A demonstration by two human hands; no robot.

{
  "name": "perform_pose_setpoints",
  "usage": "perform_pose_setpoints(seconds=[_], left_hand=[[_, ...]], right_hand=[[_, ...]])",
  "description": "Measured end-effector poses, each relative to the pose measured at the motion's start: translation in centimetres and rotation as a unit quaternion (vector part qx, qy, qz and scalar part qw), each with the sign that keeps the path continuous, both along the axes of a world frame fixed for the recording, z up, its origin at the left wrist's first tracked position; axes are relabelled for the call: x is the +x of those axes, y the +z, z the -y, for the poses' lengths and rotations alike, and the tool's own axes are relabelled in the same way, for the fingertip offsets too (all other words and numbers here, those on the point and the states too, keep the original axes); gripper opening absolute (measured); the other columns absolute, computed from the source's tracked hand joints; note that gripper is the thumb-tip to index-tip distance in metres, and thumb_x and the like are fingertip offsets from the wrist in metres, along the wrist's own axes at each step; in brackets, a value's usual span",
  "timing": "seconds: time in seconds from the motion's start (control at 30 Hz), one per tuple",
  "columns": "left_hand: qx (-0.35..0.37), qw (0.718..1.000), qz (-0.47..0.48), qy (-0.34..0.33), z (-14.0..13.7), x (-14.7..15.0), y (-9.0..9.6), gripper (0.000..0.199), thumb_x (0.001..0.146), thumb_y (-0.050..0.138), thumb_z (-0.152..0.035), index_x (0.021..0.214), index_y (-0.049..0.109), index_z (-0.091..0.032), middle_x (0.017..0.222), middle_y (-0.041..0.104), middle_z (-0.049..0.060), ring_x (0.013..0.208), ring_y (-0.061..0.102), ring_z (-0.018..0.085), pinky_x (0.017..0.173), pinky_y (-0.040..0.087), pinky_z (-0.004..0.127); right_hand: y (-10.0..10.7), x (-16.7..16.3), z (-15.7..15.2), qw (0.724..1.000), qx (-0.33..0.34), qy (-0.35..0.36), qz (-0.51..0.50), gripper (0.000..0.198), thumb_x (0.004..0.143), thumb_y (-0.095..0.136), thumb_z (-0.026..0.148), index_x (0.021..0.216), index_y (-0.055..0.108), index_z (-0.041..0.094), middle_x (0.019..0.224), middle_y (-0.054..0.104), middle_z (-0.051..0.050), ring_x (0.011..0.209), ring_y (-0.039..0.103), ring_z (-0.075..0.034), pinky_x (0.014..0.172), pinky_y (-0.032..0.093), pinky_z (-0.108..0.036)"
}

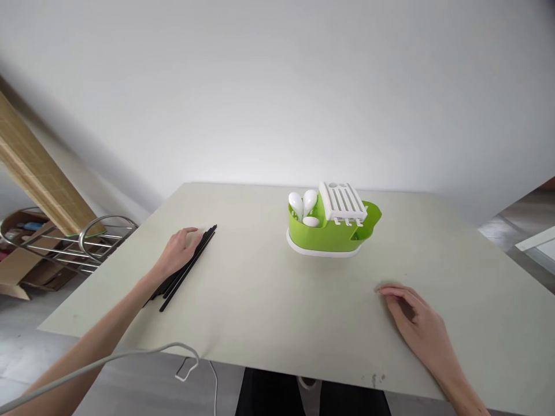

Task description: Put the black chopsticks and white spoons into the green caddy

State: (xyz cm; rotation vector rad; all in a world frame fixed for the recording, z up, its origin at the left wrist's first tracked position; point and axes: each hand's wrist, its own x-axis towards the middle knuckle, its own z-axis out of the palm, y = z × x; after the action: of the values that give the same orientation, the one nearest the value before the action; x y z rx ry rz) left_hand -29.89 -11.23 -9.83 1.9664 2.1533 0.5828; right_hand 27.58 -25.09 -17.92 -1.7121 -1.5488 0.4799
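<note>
On the left of the table, a bundle of thin black chopsticks [187, 270] lies slantwise. My left hand [178, 251] rests over its far part, thumb and forefinger slightly apart; the other fingers are mostly hidden. My right hand [418, 323] lies on its side on the table at the right, fingers curled and tips meeting the thumb, with nothing visible in it. Between the hands, farther back, stands a green utensil holder [323, 237] on a white base. White spoons [309, 201] stand in its left section, bowls up. A white slotted rack [344, 202] with hooks tops its right part.
The pale table [260, 312] meets a white wall [277, 92]. A grey cable [130, 352] crosses the front left, over my forearm. Left of the table are a metal rack [82, 248], a cardboard box [26, 260] and a long tan panel [39, 167].
</note>
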Motion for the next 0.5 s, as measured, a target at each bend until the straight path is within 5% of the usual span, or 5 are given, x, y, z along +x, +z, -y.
perform_pose_setpoints(seconds=[0.27,0.5], left_hand=[[-0.054,0.99,-0.122,-0.052,3.3,-1.0,-3.7,0.081,0.103,0.026,-0.062,0.166,0.031,-0.012,0.174,0.027,0.015,0.162,0.018,0.04,0.128,0.024,0.06],[-0.019,0.987,-0.142,-0.07,3.2,1.0,-2.0,0.082,0.103,0.027,-0.058,0.166,0.028,-0.006,0.173,0.026,0.02,0.161,0.018,0.042,0.127,0.025,0.061]], right_hand=[[0.1,0.1,-0.1,1.0,-0.007,0.003,-0.011,0.033,0.098,0.052,0.05,0.103,0.073,0.027,0.123,0.074,-0.008,0.107,0.068,-0.027,0.069,0.053,-0.032],[0.1,-0.2,-0.1,1.0,-0.007,0.008,-0.021,0.032,0.099,0.05,0.048,0.106,0.074,0.027,0.123,0.074,-0.009,0.105,0.069,-0.026,0.069,0.053,-0.031]])
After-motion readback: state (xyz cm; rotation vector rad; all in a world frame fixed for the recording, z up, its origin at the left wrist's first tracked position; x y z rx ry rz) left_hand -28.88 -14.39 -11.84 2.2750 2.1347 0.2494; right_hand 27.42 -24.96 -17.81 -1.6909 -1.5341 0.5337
